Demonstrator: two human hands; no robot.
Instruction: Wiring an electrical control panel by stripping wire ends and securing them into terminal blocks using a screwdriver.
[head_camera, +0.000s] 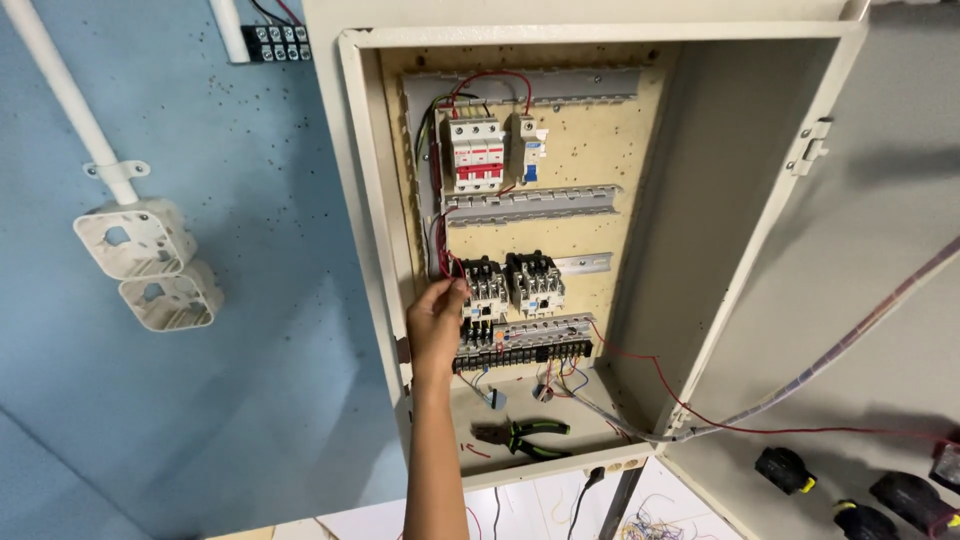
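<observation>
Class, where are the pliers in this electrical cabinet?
In the head view, the pliers lie on the cabinet floor, bottom centre, below the black terminal strip and right of the person's forearm.

My left arm at full stretch

My bare forearm rises straight from the lower edge, wrist unbent; my left hand (436, 322) shows its back, fingers bunched together and pinched at the tips. My right hand is out of sight.

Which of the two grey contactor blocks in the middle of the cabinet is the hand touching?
The left contactor. The hand's fingertips rest at its left edge, by the red wires; the right contactor sits untouched beside it.
</observation>
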